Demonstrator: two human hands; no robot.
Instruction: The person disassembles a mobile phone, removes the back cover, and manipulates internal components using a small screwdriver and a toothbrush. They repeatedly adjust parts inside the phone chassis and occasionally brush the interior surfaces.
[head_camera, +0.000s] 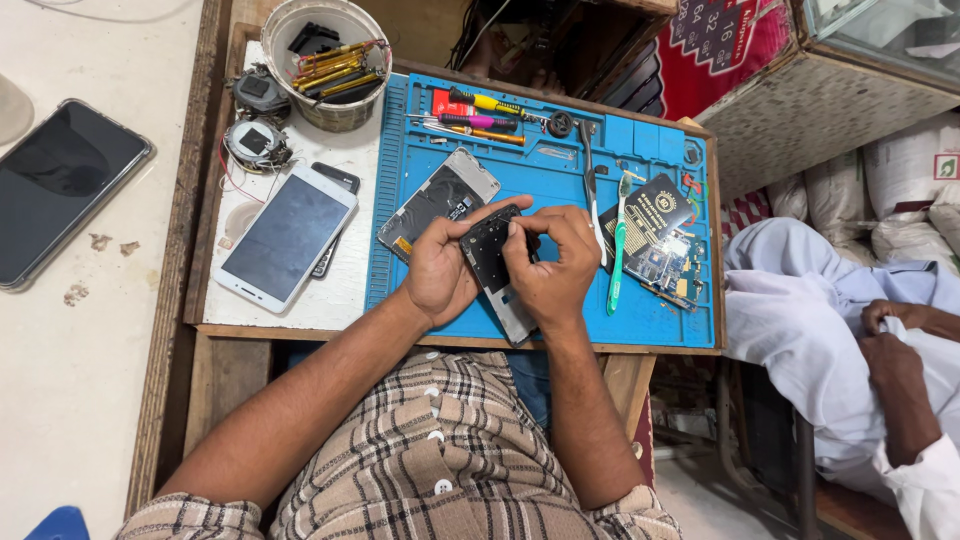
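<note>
Mostly hiding the dark phone frame (492, 262) between both hands near the front edge of the blue mat (560, 180) on the tabletop (340, 290). Left hand (440, 268) cupping the frame's left side, grip pressed around it; right hand (550, 262) pinching its upper right edge, fingertips (515, 228) curling over and masking whatever small part is there. Showing only the frame's grey lower end (515, 325), close to the mat's front edge. Lying beside, toward the back left: an opened phone body (440, 200). Crowding the right: green toothbrush (618, 240), circuit board (665, 265). Resting on the left part: white phone (285, 238). Leaving open mat mainly front right.
</note>
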